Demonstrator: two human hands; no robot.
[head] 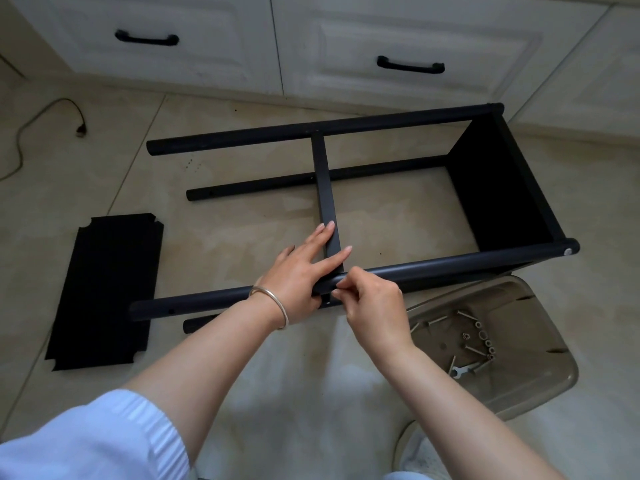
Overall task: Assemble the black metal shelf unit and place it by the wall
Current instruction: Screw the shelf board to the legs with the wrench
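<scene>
Lying on the floor (pixel 398 209): shelf unit (pixel 502 188) on its side, 4 posts
Left hand (pixel 298 268): fingers straight, pressing the crossbar (pixel 323 181) where it meets the near post (pixel 433 268)
Right hand (pixel 372 299): fingertips pinching something small at that joint; cannot tell what
Tray (pixel 540 393): bolts, nuts, wrench; just right

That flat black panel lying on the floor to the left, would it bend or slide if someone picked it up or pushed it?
The black panel lies fully flat with straight edges and notched corners, so it is probably stiff sheet metal rather than floppy. It looks thin, so likely light for its area. On the smooth floor tiles a push would probably slide it, not tip it.
</scene>
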